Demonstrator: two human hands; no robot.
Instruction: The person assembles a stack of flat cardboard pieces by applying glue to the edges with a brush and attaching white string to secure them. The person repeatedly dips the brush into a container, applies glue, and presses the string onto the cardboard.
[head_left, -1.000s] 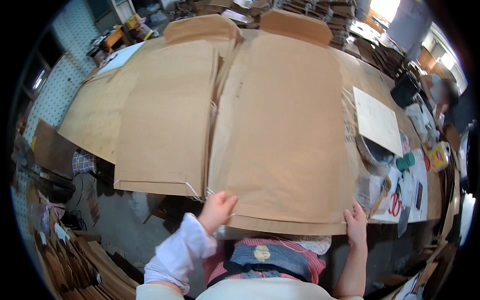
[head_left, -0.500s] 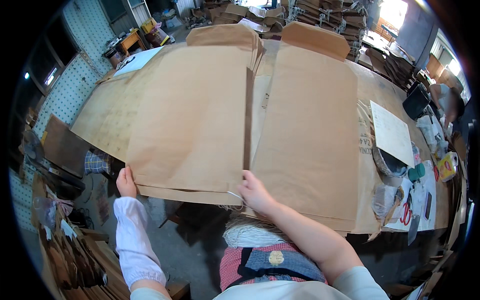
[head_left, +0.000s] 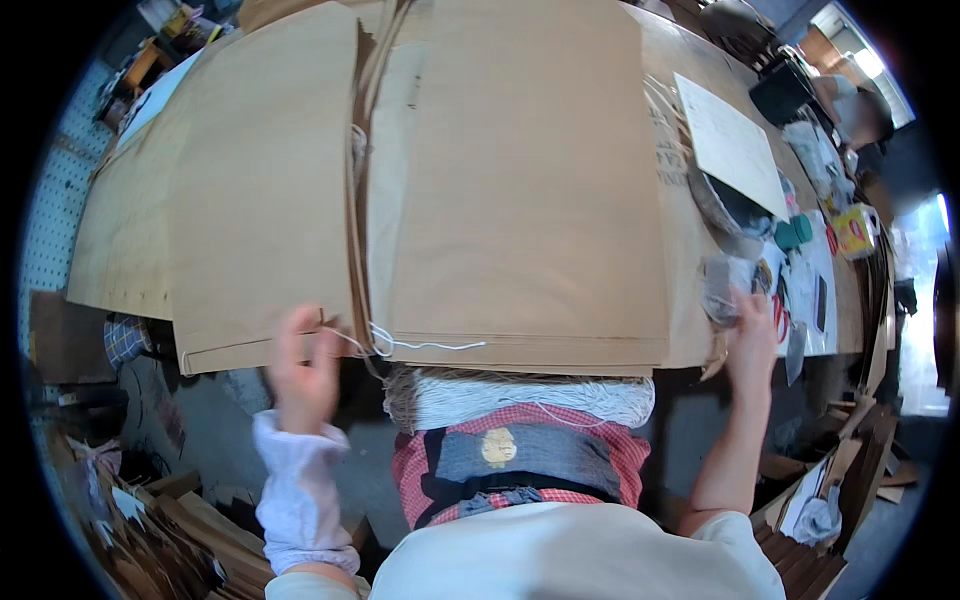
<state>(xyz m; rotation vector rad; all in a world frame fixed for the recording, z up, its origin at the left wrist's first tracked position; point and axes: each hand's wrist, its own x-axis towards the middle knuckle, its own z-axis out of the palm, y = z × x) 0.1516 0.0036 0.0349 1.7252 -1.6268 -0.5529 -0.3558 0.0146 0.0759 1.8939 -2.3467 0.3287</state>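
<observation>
A large brown paper sack (head_left: 265, 190) lies on the left of the table, atop others. Beside it lies another flat stack of brown paper sacks (head_left: 525, 190). My left hand (head_left: 303, 370) is at the near right corner of the left sack, fingers smeared by motion. White string (head_left: 435, 346) trails from beside it over the near edge of the right stack; whether the fingers grip it is unclear. My right hand (head_left: 752, 345) is at the table's right front, blurred, over red-handled scissors (head_left: 780, 318) and beside a clear plastic bag (head_left: 728, 285). Its fingers are not readable.
A bundle of white string (head_left: 520, 398) lies across my lap. On the right are a white board (head_left: 730, 140) over a basket (head_left: 730, 210), a green-lidded container (head_left: 793, 232), a dark phone (head_left: 821, 303) and a yellow package (head_left: 856, 232). Another person (head_left: 850, 105) is at the far right.
My right hand has left the left sack and moved right, to the scissors. My left hand has shifted from that sack's left corner to its right corner. The view has tilted down.
</observation>
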